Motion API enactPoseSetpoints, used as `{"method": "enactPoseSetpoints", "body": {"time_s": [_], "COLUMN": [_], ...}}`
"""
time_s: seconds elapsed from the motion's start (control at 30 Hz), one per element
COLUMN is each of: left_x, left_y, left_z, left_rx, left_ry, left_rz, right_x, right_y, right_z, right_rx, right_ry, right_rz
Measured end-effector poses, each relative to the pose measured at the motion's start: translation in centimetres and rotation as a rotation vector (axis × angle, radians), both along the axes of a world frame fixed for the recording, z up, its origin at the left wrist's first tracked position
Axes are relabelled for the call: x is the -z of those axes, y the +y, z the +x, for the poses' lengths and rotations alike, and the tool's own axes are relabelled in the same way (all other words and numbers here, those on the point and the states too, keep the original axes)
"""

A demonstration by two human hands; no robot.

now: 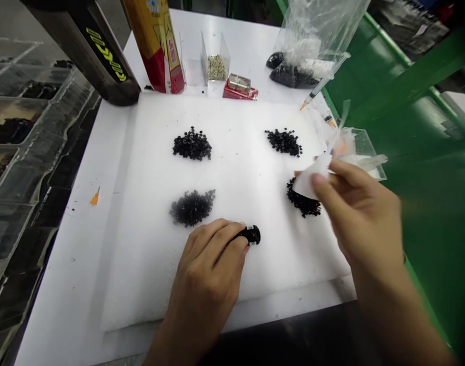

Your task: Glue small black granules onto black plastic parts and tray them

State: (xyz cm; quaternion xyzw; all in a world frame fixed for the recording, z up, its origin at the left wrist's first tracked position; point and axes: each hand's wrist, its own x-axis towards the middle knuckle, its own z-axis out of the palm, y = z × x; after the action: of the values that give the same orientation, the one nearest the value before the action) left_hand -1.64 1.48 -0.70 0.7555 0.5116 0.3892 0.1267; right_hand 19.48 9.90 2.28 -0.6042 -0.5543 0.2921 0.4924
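Observation:
My left hand (213,259) is closed around a small black toy car (251,235), whose one end sticks out past the fingertips over the white foam pad (232,284). Pinched in my right hand (354,203) is a piece of thin white sheet (312,175), maybe paper. The sheet hangs over a heap of tiny black pieces (304,203) and hides part of it. Other heaps of small black parts lie on the pad: one at upper left (192,145), one at upper right (284,142) and one beside my left hand (192,207).
At the back stand a dark bottle (98,56), a yellow-red packet (158,51), a clear box of small metal pieces (216,66) and a plastic bag (301,56). A syringe (324,81) and a clear tray (366,147) lie right; an orange needle tip (95,197) lies left.

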Motion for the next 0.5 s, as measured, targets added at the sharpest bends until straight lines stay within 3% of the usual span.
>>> {"method": "enactPoseSetpoints", "body": {"time_s": [0.17, 0.33, 0.4, 0.5], "left_x": [0.2, 0.3, 0.4, 0.7], "left_y": [-0.3, -0.1, 0.0, 0.0], "left_z": [-0.1, -0.6, -0.7, -0.7], "left_rx": [0.063, 0.117, 0.113, 0.116], "left_ry": [0.097, 0.215, 0.235, 0.249], "left_rz": [0.088, 0.138, 0.155, 0.167], "right_x": [0.9, 0.4, -0.8, -2.6], "right_y": [3.4, 1.9, 1.0, 1.0], "right_z": [-1.1, -0.7, 0.9, 5.0], "right_rx": [-0.205, -0.264, -0.189, 0.139], "right_ry": [-0.440, -0.525, -0.519, -0.552], "right_rz": [0.033, 0.076, 0.194, 0.342]}}
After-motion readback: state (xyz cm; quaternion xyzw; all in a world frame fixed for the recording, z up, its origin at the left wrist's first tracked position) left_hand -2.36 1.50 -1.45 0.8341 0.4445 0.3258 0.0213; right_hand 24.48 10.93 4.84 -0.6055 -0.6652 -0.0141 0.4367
